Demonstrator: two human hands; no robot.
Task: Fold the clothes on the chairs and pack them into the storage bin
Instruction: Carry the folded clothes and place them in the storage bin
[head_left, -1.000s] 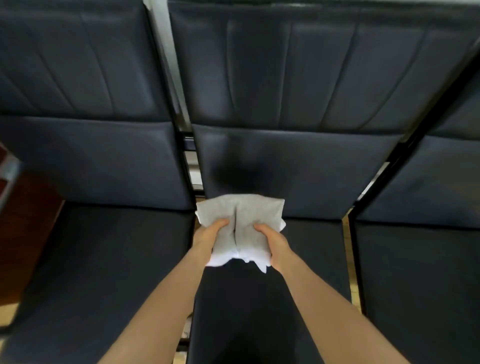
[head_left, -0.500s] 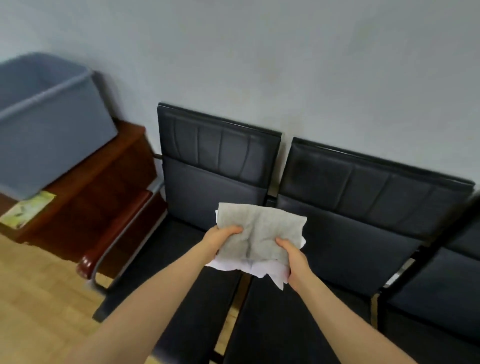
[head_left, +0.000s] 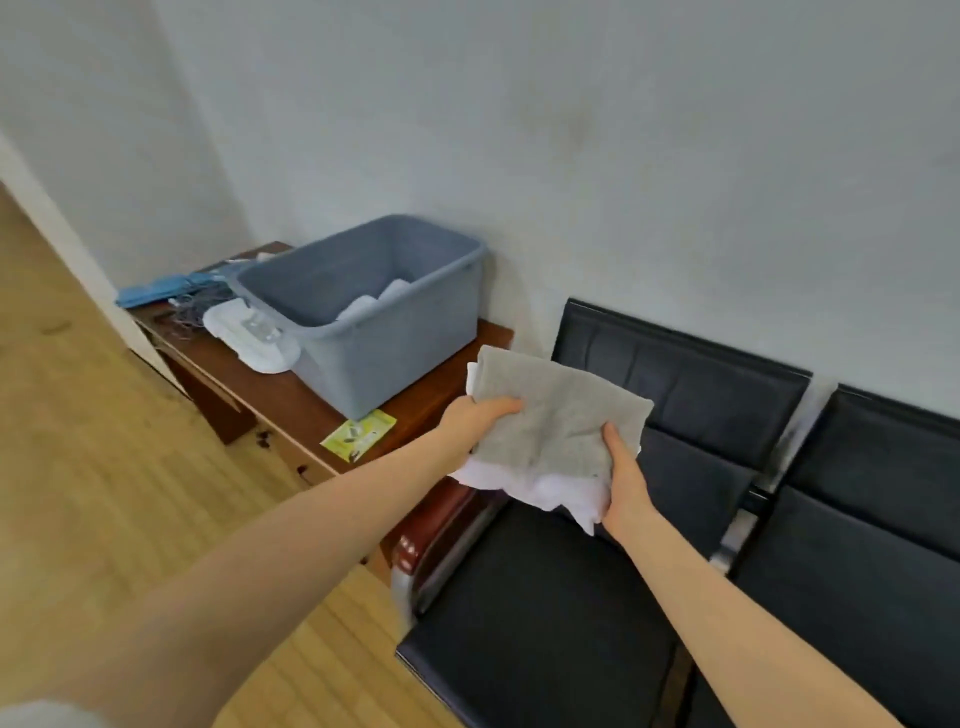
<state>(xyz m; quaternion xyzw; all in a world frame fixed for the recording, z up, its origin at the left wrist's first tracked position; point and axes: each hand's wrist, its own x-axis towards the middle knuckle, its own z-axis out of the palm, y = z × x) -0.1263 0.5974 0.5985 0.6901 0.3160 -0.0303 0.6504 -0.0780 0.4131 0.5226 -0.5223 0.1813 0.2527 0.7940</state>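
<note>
A folded grey garment (head_left: 561, 410) with white cloth showing under its lower edge is held in the air between both hands. My left hand (head_left: 475, 421) grips its left edge, thumb on top. My right hand (head_left: 623, 475) grips its lower right corner. The bundle hangs above the left end of the black chairs (head_left: 550, 613), just right of the wooden table. The grey storage bin (head_left: 374, 343) stands on that table to the upper left of the bundle, with white folded clothes (head_left: 371, 304) inside it.
The wooden side table (head_left: 306, 405) also carries a white lid-like item (head_left: 249, 338), tangled cords, a blue flat object (head_left: 156, 291) and a yellow-green leaflet (head_left: 358, 434). A chair armrest (head_left: 436, 525) lies below the bundle. A wall runs behind; wood floor lies at the left.
The view has swung left from the chair seats to the table and bin. Both hands carried the folded garment leftward, toward the bin, keeping the same grip.
</note>
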